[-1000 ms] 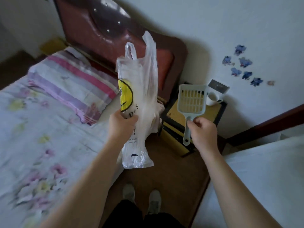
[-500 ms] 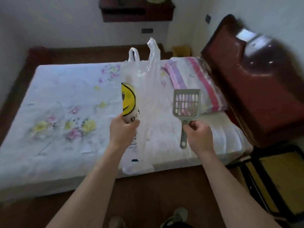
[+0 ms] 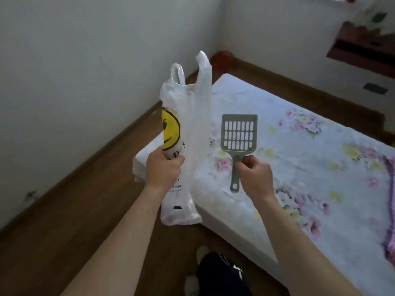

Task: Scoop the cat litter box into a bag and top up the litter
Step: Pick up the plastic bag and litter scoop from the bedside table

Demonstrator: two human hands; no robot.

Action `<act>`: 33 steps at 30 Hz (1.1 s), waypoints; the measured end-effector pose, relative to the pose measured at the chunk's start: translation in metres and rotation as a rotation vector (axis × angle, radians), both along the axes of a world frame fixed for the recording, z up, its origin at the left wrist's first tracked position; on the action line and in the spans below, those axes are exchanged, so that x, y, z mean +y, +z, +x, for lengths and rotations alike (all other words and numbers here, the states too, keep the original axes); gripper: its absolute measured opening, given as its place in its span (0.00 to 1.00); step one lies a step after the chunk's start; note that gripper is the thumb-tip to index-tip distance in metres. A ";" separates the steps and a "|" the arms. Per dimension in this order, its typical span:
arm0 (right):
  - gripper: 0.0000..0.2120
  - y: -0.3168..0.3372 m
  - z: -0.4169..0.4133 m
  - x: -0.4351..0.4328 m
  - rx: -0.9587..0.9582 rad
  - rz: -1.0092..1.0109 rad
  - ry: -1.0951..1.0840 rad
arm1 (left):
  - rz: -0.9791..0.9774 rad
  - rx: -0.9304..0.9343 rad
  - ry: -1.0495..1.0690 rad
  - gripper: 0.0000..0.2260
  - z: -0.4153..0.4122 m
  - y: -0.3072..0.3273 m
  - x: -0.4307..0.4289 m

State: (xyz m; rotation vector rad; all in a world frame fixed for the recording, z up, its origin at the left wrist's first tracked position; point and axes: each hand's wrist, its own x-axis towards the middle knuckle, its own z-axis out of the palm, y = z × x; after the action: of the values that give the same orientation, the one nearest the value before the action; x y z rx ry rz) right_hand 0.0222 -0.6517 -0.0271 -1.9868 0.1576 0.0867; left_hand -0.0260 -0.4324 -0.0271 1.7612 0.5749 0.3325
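My left hand (image 3: 163, 170) grips a thin white plastic bag (image 3: 188, 116) with a yellow smiley face, held upright at its middle with the handles pointing up. My right hand (image 3: 255, 177) holds a grey slotted litter scoop (image 3: 238, 133) by its handle, scoop head up. Both are held out in front of me over the corner of the bed. No litter box is in view.
A bed with a white flowered sheet (image 3: 310, 167) fills the right side. Brown wooden floor (image 3: 70, 210) runs along the white wall (image 3: 74, 71) on the left. A red round object (image 3: 222, 59) sits in the far corner. My feet (image 3: 201, 270) are below.
The view has swung left, from the headboard and nightstand across the bed to its foot corner and the wall. Both hands keep the same hold on bag and scoop.
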 end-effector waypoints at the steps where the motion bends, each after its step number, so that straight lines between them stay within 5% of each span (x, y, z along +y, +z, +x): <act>1: 0.09 -0.001 0.010 0.024 0.000 -0.003 0.045 | 0.001 0.002 0.035 0.07 0.001 0.000 0.021; 18: 0.10 0.005 0.214 0.358 -0.015 0.010 0.419 | 0.205 -0.057 0.388 0.01 0.113 0.015 0.325; 33: 0.12 -0.013 0.321 0.554 -0.035 -0.036 0.025 | 0.213 -0.056 -0.001 0.16 0.298 0.003 0.566</act>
State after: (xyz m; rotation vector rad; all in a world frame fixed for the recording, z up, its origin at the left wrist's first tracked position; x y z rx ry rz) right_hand 0.3427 -0.0974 -0.0400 -2.0249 0.1121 0.0654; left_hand 0.2718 0.1341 -0.0246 1.9498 0.5130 0.4541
